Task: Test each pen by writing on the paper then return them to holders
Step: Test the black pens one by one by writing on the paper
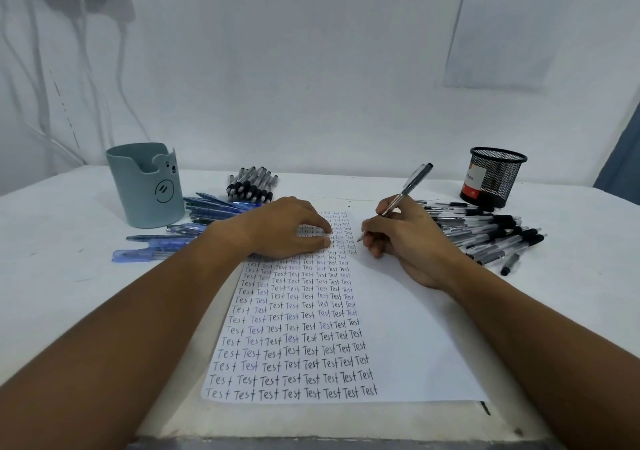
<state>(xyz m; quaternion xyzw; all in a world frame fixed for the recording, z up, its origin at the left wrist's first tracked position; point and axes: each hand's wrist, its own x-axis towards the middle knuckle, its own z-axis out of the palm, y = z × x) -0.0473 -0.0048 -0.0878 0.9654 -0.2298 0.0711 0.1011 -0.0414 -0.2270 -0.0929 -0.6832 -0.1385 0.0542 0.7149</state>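
Eight columns of handwritten "Test" fill the left half of the paper at frame centre. Right hand grips a clear black-capped pen, tip at the sheet; left hand rests flat, fingers relaxed.
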